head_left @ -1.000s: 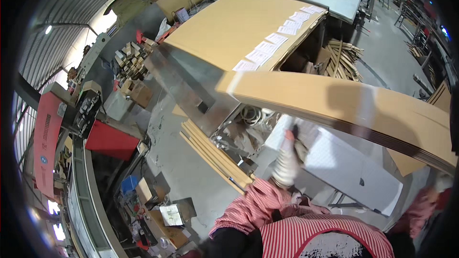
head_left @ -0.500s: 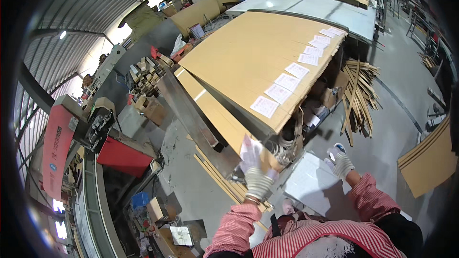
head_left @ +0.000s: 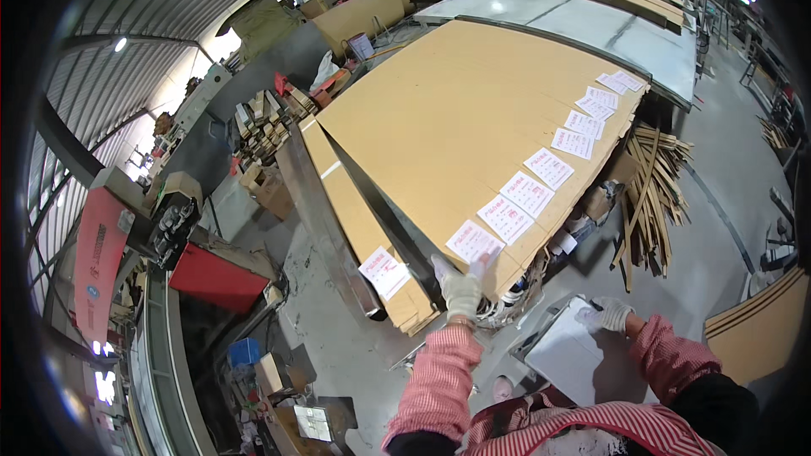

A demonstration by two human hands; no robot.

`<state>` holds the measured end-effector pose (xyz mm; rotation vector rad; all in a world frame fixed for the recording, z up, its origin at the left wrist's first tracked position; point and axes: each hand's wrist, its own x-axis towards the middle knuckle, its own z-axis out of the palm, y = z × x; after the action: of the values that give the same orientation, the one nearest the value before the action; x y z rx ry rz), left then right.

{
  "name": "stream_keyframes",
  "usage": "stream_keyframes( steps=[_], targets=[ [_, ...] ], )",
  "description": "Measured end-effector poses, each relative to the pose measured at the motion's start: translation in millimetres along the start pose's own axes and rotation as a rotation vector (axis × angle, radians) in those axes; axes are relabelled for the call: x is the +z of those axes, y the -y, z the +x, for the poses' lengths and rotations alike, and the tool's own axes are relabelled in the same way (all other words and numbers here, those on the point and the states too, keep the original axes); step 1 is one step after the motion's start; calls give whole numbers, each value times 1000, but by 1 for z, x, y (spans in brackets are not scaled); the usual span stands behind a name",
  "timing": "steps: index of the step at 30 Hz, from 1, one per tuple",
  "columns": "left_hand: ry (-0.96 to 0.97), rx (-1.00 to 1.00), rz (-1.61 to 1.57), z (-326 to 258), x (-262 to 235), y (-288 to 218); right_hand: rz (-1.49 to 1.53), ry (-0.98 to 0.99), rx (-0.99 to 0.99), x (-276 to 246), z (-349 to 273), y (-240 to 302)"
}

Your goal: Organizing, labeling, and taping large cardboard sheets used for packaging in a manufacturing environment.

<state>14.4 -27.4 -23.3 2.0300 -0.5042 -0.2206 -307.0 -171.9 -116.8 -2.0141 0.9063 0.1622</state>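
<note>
Left hand (head_left: 461,291) has moved from the narrow cardboard (head_left: 347,204) to a label (head_left: 474,240).

Narrow cardboard stack (head_left: 342,194), tan, long and straight-sided, layered at its near end, lying flat and crossed by a white band (head_left: 330,170) toward its far end; one white paper slip (head_left: 384,273) with reddish print lies slightly askew near its close end. Large cardboard sheet (head_left: 473,110), tan, broad, lying flat to the right of the stack, a dark wedge-shaped gap between the two widening toward the near end. Row of white paper slips (head_left: 528,193), printed, face up along the sheet's right edge, the farther ones partly overlapping.
</note>
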Motion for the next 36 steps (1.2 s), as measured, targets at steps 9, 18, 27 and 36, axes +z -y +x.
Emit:
stream_keyframes(
  steps=[9,18,27,36],
  targets=[
    [-270,-38,37,50,35,33,566,-422,-156,21,40,161],
    [-221,15,-66,10,35,50,1370,256,204,30,41,198],
    [-124,-31,-1,-79,39,10,-64,44,-215,-32,4,171],
    [138,-106,-587,-120,-37,-80,541,422,-669,-68,-23,210]
  ],
)
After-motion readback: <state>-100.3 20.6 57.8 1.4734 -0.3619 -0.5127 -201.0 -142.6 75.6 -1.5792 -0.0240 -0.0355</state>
